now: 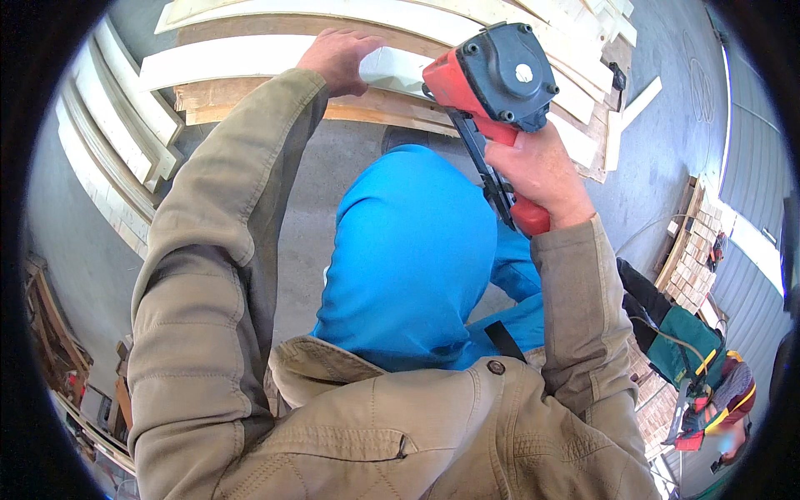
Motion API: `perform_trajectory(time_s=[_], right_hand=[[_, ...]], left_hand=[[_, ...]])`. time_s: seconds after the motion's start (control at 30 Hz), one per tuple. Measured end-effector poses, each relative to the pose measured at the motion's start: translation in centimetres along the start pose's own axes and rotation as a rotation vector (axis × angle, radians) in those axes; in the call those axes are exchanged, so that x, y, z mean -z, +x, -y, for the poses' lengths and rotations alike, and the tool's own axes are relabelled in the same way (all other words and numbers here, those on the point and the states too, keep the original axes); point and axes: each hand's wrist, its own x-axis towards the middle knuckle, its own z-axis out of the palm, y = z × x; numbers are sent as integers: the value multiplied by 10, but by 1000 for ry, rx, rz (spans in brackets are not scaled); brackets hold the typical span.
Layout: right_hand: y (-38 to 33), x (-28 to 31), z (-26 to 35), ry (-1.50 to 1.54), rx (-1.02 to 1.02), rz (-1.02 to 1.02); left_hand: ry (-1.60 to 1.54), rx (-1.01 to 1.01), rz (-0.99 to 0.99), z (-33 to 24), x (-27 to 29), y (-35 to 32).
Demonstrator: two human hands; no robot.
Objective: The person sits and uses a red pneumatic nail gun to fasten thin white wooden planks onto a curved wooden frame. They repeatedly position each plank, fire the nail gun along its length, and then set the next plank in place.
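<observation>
My right hand (546, 171) is wrapped round the handle of a red and black nail gun (508, 75), held tilted over the boards. Its slanted magazine (483, 158) runs down toward my blue trouser leg. Whether its nose touches the wood cannot be made out. At upper centre my left hand (340, 60) grips a long white board (225, 62) across its width, thumb at the near edge and fingers toward the far edge. Beneath that board lie brown wooden planks (242, 92), with more pale boards (317, 10) laid side by side beyond it.
Several long white boards (125, 100) lie on the grey floor at the left. Stacked wood blocks (692, 258) stand at the right, near another person (692, 350) in dark green and red clothing. Wood scraps (54, 333) are at the far left. A hose (700, 92) lies coiled at upper right.
</observation>
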Motion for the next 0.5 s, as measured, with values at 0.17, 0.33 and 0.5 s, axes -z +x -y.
perform_trajectory(time_s=[0.17,0.33,0.5], right_hand=[[1,-3,-4,105,47,-17],[2,2,-3,18,62,17],[-12,22,-5,49,13,-46]], left_hand=[[-28,-17,-2,3,-1,1],[-21,-3,16,1,0,-1],[-21,-24,-38,0,-3,-1]])
